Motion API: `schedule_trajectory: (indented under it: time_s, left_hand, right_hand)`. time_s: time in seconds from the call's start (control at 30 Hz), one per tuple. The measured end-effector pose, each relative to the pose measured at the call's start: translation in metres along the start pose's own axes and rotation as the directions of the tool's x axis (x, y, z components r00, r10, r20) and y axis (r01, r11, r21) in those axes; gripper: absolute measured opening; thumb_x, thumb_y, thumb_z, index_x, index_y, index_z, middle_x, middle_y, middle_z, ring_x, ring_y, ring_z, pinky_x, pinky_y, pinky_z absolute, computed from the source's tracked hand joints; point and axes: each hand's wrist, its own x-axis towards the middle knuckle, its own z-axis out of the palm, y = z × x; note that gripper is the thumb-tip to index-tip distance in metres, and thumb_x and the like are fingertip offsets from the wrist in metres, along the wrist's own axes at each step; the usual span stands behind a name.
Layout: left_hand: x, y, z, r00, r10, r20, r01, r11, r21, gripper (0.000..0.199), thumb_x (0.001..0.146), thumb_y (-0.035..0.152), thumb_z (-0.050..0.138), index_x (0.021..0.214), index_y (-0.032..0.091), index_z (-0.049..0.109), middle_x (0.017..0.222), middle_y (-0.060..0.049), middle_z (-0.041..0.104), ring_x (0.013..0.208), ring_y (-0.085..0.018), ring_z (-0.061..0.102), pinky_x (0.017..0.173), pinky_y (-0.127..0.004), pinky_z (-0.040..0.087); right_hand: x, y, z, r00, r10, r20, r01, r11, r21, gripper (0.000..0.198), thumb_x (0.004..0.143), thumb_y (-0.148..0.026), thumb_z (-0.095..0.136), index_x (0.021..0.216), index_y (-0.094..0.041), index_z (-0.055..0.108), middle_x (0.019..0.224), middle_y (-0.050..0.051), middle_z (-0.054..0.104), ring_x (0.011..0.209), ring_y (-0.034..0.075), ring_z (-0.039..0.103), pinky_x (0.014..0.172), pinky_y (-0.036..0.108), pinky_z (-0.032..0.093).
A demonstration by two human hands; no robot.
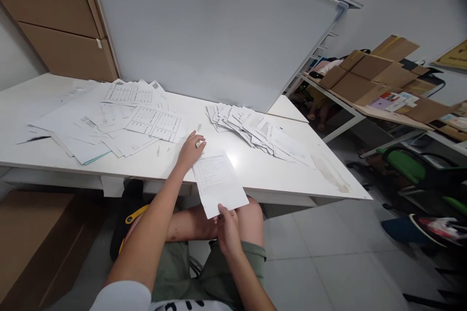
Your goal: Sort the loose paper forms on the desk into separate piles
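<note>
A printed sheet of paper (219,182) overhangs the front edge of the white table, its near end above my lap. My right hand (228,227) pinches that near edge, thumb on top and fingers underneath. By the sheet's far left corner, low over the tabletop, is my left hand (191,149). Its fingers are bent but apart, and I see no paper in them. Left of it spreads a loose heap of printed sheets (153,124), some with boxed tables on them. Beyond the held sheet, to the right, lies a fanned stack of papers (251,129).
A large whiteboard (219,29) leans at the back of the table (292,175). Cardboard boxes (58,48) stand at the left, another box (36,243) on the floor. At the right are a desk with boxes (368,75), a green chair (404,165) and a bin (412,231).
</note>
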Motion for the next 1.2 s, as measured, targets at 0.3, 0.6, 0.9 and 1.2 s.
schedule_trajectory:
  time_s: [0.3,0.6,0.9,1.2]
  left_hand:
    - [0.001,0.000,0.000,1.000,0.005,0.010,-0.005,0.999,0.034,0.014,0.087,0.025,0.048,0.088,0.024,0.062,0.118,-0.004,0.065,0.139,-0.025,0.033,0.116,-0.051,0.019]
    - [0.001,0.000,-0.002,0.992,-0.007,0.125,-0.010,0.991,0.132,0.027,0.092,0.027,0.039,0.092,0.024,0.065,0.128,-0.004,0.058,0.143,-0.024,0.023,0.117,-0.051,0.014]
    - [0.002,0.002,-0.002,0.968,-0.019,0.252,-0.054,0.958,0.280,0.031,0.095,0.029,0.030,0.107,0.028,0.058,0.135,-0.003,0.049,0.145,-0.021,0.013,0.117,-0.047,0.013]
    - [0.022,0.005,-0.010,0.887,-0.115,0.447,-0.071,0.923,0.377,0.024,0.092,0.029,0.034,0.094,0.025,0.058,0.145,-0.004,0.040,0.145,-0.026,0.010,0.114,-0.057,0.005]
  right_hand:
    - [0.005,-0.001,0.016,0.999,-0.019,0.030,0.018,0.999,0.034,0.037,0.059,-0.029,0.081,0.089,-0.017,0.064,0.069,-0.003,0.064,0.048,0.007,0.048,0.045,0.020,0.041]
    - [0.004,-0.001,0.024,0.999,-0.029,0.026,0.028,0.999,0.016,0.038,0.059,-0.031,0.080,0.089,-0.017,0.062,0.073,-0.003,0.064,0.048,0.007,0.048,0.044,0.021,0.041]
    - [0.010,0.009,0.017,1.000,-0.012,0.011,0.012,1.000,0.019,0.032,0.062,-0.034,0.079,0.083,-0.018,0.060,0.065,-0.004,0.062,0.047,0.008,0.048,0.045,0.021,0.040]
    - [-0.008,0.020,0.011,0.954,0.000,0.299,-0.001,1.000,0.000,0.026,0.073,-0.039,0.074,0.076,-0.018,0.059,0.066,0.000,0.064,0.051,0.009,0.053,0.052,0.022,0.041]
